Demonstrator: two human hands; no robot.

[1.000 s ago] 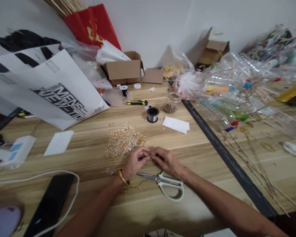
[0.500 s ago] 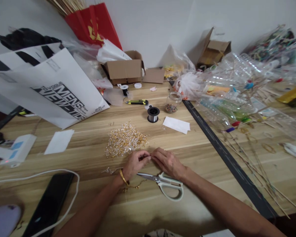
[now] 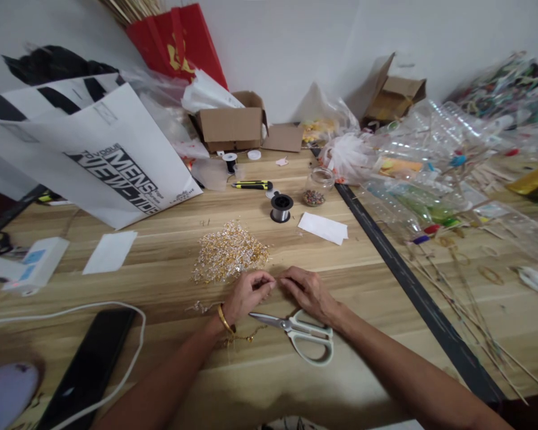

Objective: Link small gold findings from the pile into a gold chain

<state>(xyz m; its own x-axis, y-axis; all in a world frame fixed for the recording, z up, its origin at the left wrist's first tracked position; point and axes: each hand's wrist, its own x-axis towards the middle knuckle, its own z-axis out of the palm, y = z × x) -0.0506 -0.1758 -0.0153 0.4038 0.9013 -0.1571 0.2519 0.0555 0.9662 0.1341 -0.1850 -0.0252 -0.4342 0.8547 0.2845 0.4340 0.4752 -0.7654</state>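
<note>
My left hand (image 3: 251,292) is closed in a pinch just in front of a pile of small gold and clear beads (image 3: 231,254). Facing it, my right hand (image 3: 308,292) pinches too, its fingertips close to the left ones. Whatever lies between the fingers is too small to make out. Below both hands rest scissors (image 3: 311,340) with pale handles, blades pointing left. A short gold chain (image 3: 246,337) and a strand of clear beads (image 3: 201,307) lie by my left wrist, which wears a gold bracelet.
Behind the beads stand a wire spool (image 3: 281,209), a glass jar (image 3: 317,186) and a yellow-black utility knife (image 3: 252,185). White paper (image 3: 323,227) lies to the right. A paper bag (image 3: 134,161) and phone (image 3: 89,364) occupy the left; plastic bottles (image 3: 399,203) crowd the right.
My fingertips have drawn slightly apart, the right hand shifting a little to the right. The whole view has shifted slightly; the things on the table stay in place.
</note>
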